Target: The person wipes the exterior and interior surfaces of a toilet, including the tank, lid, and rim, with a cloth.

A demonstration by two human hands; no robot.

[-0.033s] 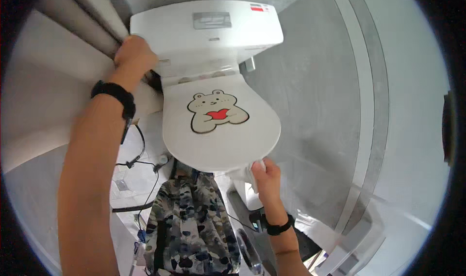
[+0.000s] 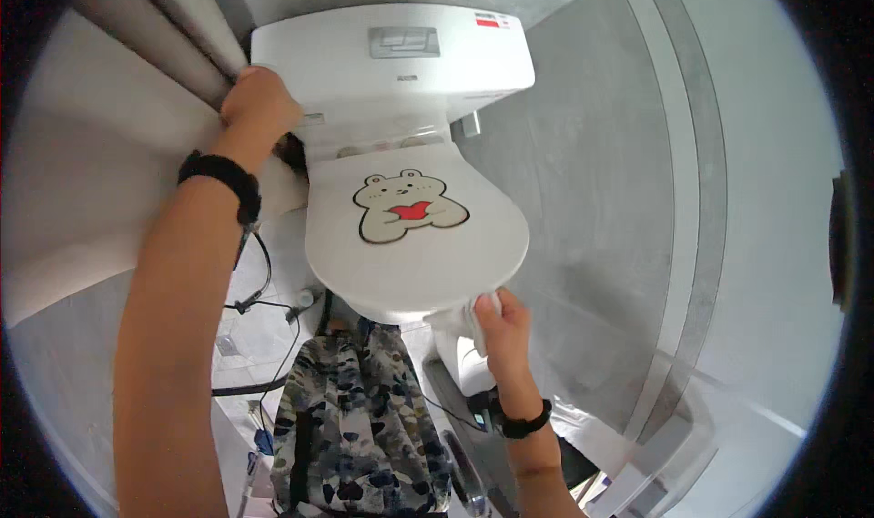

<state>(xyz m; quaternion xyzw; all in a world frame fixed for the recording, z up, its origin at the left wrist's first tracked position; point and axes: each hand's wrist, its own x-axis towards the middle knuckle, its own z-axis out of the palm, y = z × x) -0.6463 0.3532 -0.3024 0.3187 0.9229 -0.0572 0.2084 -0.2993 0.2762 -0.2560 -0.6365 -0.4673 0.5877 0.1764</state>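
Observation:
A white toilet lid (image 2: 414, 277) with a cartoon bear sticker (image 2: 411, 207) holding a red heart lies down in the middle. Behind it rises the white toilet tank (image 2: 319, 63), with a flush button (image 2: 403, 42) on top. My left hand (image 2: 261, 104) is closed against the tank's left side, next to the beige curtain; its fingertips are hidden. At the right front rim of the lid, my right hand (image 2: 506, 331) pinches a white cloth (image 2: 462, 322). The cloth reaches under the lid's edge, so part of it is out of sight.
Beige curtain folds (image 2: 100, 154) hang close on the left. Black cables (image 2: 269, 263) trail over the tiled floor there. A grey wall (image 2: 592, 199) stands to the right. Camouflage-patterned clothing (image 2: 360, 427) fills the lower middle, and a clear plastic item (image 2: 674, 454) sits at lower right.
The view has shifted very slightly. My right hand and the cloth are a little higher against the lid's front edge; my left hand keeps its place by the tank.

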